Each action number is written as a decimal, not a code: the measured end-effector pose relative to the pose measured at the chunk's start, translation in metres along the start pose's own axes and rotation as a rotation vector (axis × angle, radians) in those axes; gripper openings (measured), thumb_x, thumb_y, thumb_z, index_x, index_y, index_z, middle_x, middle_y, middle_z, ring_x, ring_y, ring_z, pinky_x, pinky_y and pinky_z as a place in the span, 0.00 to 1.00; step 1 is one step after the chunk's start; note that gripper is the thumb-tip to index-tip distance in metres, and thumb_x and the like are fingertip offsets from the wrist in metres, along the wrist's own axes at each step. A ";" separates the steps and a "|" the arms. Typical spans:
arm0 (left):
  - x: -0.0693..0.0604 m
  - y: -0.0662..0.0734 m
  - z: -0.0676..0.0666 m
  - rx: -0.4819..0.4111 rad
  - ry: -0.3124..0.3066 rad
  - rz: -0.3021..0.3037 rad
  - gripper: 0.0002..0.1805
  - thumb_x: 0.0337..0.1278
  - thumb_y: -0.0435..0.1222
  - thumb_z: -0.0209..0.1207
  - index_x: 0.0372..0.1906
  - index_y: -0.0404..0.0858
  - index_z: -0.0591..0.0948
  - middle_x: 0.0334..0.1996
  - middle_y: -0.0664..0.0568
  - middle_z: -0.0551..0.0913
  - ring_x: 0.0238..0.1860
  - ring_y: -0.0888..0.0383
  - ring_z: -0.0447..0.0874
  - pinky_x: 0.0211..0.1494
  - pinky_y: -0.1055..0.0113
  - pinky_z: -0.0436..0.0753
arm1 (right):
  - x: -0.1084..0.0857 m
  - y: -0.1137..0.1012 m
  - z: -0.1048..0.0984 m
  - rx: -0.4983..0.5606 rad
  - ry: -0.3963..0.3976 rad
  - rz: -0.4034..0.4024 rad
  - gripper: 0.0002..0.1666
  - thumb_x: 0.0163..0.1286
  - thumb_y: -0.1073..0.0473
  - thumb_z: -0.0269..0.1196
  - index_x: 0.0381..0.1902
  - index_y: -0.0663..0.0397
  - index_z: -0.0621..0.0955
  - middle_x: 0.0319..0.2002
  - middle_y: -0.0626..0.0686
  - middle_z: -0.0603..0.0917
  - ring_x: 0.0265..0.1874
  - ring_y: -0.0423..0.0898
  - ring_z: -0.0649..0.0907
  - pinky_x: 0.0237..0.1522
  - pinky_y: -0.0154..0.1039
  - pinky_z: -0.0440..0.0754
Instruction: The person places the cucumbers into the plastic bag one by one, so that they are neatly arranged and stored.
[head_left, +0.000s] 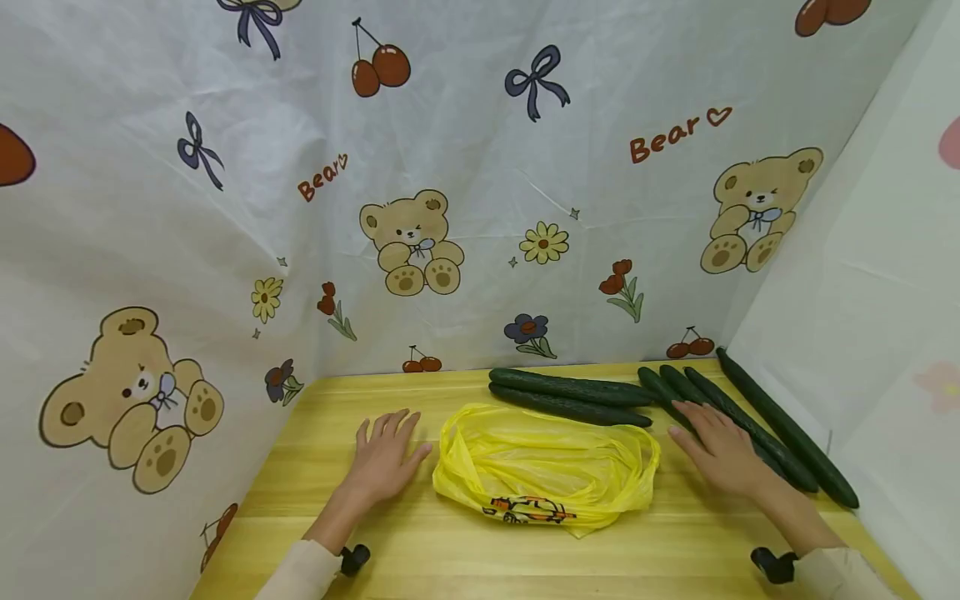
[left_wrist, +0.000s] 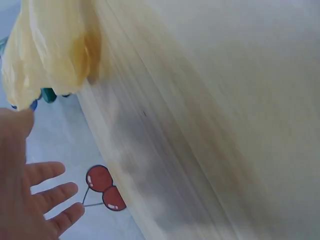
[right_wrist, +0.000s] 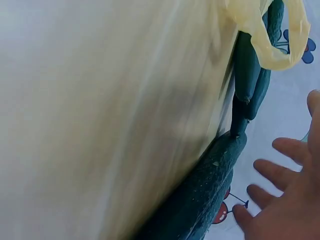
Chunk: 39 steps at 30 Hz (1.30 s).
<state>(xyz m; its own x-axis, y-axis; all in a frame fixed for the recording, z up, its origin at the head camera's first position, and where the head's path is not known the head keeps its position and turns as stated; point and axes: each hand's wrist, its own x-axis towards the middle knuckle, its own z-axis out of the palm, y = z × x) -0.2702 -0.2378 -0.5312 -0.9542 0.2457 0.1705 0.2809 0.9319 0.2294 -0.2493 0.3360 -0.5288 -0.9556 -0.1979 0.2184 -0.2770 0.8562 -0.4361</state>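
Left hand [head_left: 386, 454]: palm down, fingers extended and spread, thumb pointing toward the bag. Right hand [head_left: 720, 454]: likewise palm down, fingers loosely extended and fanned slightly apart. The two hands are well apart, one on each side of the yellow plastic bag [head_left: 547, 467]; neither is clamped on anything. The left is just beside the bag's left edge. The right lies over part of the cucumber row in the head view; from these angles, cannot tell whether it touches them.

Bag: on the table [head_left: 450, 567], midway between the hands, its loose, wrinkled upper edge spread into a wide oval. Black and orange printing [head_left: 528, 510] on the near side. Right wrist view shows a looped bag handle [right_wrist: 280, 60].

Cucumbers, dark green: a pair [head_left: 570, 387] lies side by side behind the bag, roughly left to right. Four more form a slanting row [head_left: 757, 417] at the right, the outermost running along the right-hand white panel [head_left: 892, 275]. The pair's right end meets or nearly meets the row's far end.

Wrists: a black device [head_left: 355, 560] at the left, another [head_left: 774, 565] at the right, each by a pale sleeve [head_left: 303, 571].

Table surface: yellow wood grain. Behind it, a white backdrop [head_left: 480, 150] printed with bears, bows, cherries and flowers.
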 end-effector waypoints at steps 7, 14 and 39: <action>0.003 0.019 -0.005 -0.170 0.113 -0.020 0.27 0.82 0.59 0.53 0.68 0.47 0.80 0.64 0.48 0.84 0.62 0.46 0.84 0.65 0.42 0.80 | 0.034 0.002 -0.003 0.046 0.021 -0.088 0.33 0.84 0.50 0.61 0.76 0.65 0.73 0.73 0.74 0.74 0.71 0.78 0.70 0.67 0.79 0.67; 0.010 0.040 -0.007 -0.290 0.179 -0.062 0.19 0.75 0.60 0.61 0.46 0.50 0.78 0.43 0.56 0.85 0.43 0.59 0.84 0.43 0.60 0.80 | 0.071 0.004 0.001 0.052 -0.020 -0.137 0.28 0.80 0.54 0.67 0.70 0.62 0.79 0.65 0.67 0.83 0.61 0.68 0.83 0.62 0.69 0.81; -0.009 0.046 -0.001 -0.619 -0.069 0.003 0.31 0.68 0.50 0.72 0.72 0.58 0.76 0.69 0.44 0.72 0.56 0.51 0.84 0.53 0.59 0.88 | 0.112 0.003 0.022 0.010 -0.156 -0.180 0.21 0.74 0.60 0.71 0.61 0.62 0.83 0.50 0.60 0.86 0.45 0.54 0.85 0.48 0.55 0.86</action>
<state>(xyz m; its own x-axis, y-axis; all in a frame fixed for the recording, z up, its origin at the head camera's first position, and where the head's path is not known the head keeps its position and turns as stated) -0.2484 -0.1971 -0.5214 -0.9519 0.2842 0.1142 0.2712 0.6090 0.7453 -0.3591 0.3061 -0.5245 -0.8944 -0.4192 0.1562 -0.4447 0.7957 -0.4112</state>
